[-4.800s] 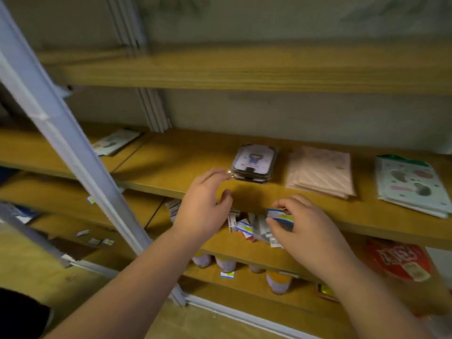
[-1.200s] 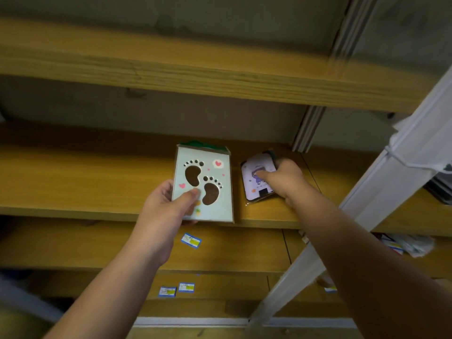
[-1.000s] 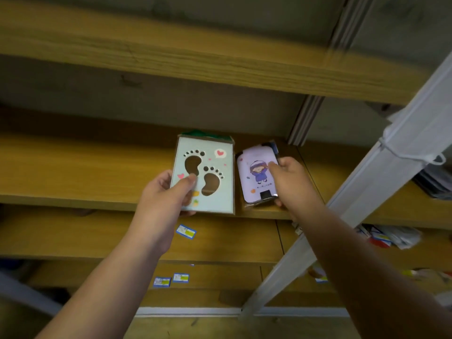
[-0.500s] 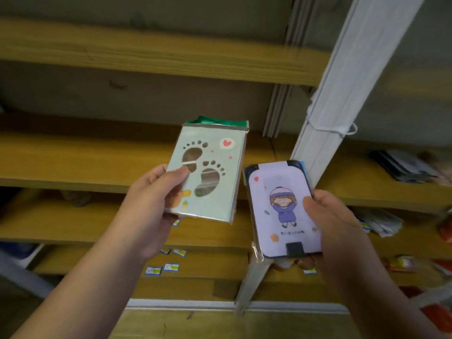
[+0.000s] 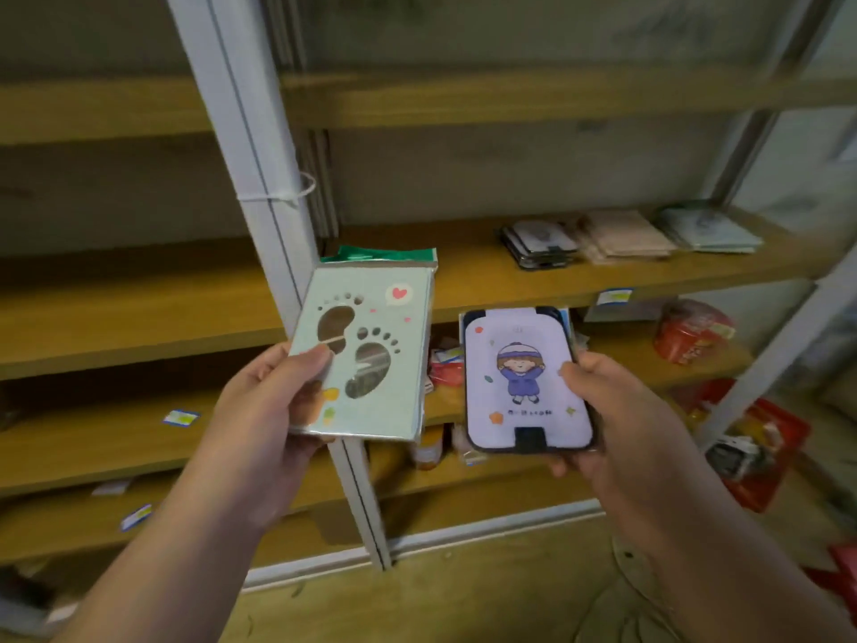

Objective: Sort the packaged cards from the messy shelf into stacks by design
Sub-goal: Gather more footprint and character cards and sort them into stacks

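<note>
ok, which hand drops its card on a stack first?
Probably right. The right hand holds the purple card, and the matching stack is the nearest of three on the shelf. The left hand's footprint card goes farthest right.

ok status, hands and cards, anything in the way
Left hand holds footprint card. Right hand holds purple cartoon card. Three sorted stacks on shelf ahead right. White upright post stands behind the footprint card.

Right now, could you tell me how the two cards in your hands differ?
The footprint card is pale green with square corners; the girl card is lilac with rounded corners. The footprint card is in the left hand, the girl card in the right hand. Both face up.
</note>
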Available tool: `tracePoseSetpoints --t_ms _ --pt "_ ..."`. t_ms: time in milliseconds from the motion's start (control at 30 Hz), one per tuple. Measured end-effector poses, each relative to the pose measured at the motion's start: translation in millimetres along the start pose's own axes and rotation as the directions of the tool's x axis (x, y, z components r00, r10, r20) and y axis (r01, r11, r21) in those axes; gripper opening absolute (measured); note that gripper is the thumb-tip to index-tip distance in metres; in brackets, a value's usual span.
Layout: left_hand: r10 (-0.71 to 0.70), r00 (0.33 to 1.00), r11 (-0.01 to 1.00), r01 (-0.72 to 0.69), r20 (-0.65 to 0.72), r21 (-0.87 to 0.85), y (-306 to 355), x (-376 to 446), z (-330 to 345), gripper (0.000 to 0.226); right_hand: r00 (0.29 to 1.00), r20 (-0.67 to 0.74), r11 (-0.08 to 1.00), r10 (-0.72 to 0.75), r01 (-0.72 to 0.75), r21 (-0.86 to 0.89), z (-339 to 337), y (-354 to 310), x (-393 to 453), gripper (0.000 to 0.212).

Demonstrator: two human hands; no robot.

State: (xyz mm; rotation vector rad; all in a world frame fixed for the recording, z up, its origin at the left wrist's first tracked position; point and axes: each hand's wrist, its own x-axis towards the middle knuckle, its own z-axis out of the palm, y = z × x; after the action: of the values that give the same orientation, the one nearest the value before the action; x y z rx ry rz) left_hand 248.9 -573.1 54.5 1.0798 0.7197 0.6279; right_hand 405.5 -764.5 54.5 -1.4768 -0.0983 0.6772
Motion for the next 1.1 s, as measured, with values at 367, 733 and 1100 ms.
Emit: tracePoseSetpoints --t_ms 367,733,1100 --pt "-0.084 0.996 0.995 0.082 0.039 0.052 -50 18 123 0.020 0.998 -0.043 0.995 -0.035 0.031 -0.093 -108 -28 45 0.009" --pt "-0.056 0.998 0.998 0.055 -0.030 -0.032 -67 122 179 0.021 0.994 -0.022 0.890 -0.103 0.083 -0.448 -147 -59 186 0.009" --pt "-0.042 0.996 0.999 0.045 -0.073 0.029 -50 193 224 0.021 0.985 0.115 0.897 -0.127 0.164 -0.410 -91 -119 346 0.008"
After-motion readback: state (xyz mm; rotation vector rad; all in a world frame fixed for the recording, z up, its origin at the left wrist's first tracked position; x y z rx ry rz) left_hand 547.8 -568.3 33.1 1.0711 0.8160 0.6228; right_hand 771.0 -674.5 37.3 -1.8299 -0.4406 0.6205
